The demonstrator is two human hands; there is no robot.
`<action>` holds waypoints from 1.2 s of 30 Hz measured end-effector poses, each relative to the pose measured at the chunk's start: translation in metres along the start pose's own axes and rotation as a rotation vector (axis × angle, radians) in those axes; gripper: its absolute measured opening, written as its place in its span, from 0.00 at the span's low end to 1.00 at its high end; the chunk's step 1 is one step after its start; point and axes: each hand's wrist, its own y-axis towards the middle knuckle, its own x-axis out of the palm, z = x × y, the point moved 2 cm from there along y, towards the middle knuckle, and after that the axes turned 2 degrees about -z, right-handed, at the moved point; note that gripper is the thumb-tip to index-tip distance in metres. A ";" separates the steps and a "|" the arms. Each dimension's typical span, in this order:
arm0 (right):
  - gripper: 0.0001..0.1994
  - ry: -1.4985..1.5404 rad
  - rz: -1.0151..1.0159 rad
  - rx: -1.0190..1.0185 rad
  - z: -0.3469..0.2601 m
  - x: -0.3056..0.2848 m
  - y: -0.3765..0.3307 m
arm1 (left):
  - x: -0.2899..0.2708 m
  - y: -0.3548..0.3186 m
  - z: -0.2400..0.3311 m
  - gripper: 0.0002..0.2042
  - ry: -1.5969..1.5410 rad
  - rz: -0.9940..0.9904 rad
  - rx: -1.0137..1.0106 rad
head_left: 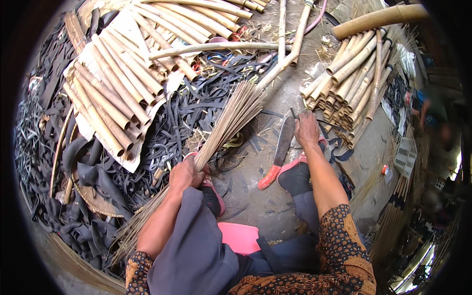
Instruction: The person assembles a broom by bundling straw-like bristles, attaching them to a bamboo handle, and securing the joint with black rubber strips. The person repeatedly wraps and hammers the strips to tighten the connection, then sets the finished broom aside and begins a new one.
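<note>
My left hand (pixel 184 175) is closed around a bundle of thin brown sticks (pixel 228 120), beside my left knee. The bundle slants, its tied-looking end toward the far right and its loose ends trailing to the lower left. Stretched forward, my right hand (pixel 307 129) has its fingers pinched together, and a short dark piece that looks like a black rubber strip (pixel 293 113) sticks out at the fingertips. Just left of that hand lies a large knife (pixel 284 140) with a broad dark blade and a red-wrapped handle, by my right pink shoe (pixel 293 163).
A heap of black rubber strips (pixel 167 115) covers the left side. Cut bamboo poles (pixel 115 88) lie on it at the far left, and more bamboo (pixel 351 83) is stacked at the far right. A pink seat (pixel 238 237) is beneath me. Bundled sticks (pixel 391 216) lie at the right.
</note>
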 end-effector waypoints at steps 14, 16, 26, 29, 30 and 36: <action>0.16 1.124 -0.693 0.436 -0.280 -0.023 -0.084 | 0.026 0.003 0.006 0.25 0.062 0.089 -0.032; 0.18 0.914 -0.650 0.380 -0.292 -0.011 -0.075 | 0.027 0.001 0.007 0.28 0.077 0.092 -0.042; 0.19 0.865 -0.817 0.226 -0.280 -0.002 -0.074 | 0.030 0.007 -0.006 0.15 0.027 0.102 0.051; 0.17 1.040 -0.971 0.255 -0.250 -0.017 -0.117 | 0.019 0.009 -0.018 0.17 -0.094 0.080 0.125; 0.17 1.001 -0.951 0.199 -0.237 -0.019 -0.133 | 0.012 0.009 -0.021 0.18 -0.179 0.081 0.197; 0.12 0.750 -0.699 -0.095 -0.201 0.016 -0.155 | -0.010 -0.002 -0.017 0.23 -0.787 -0.505 0.434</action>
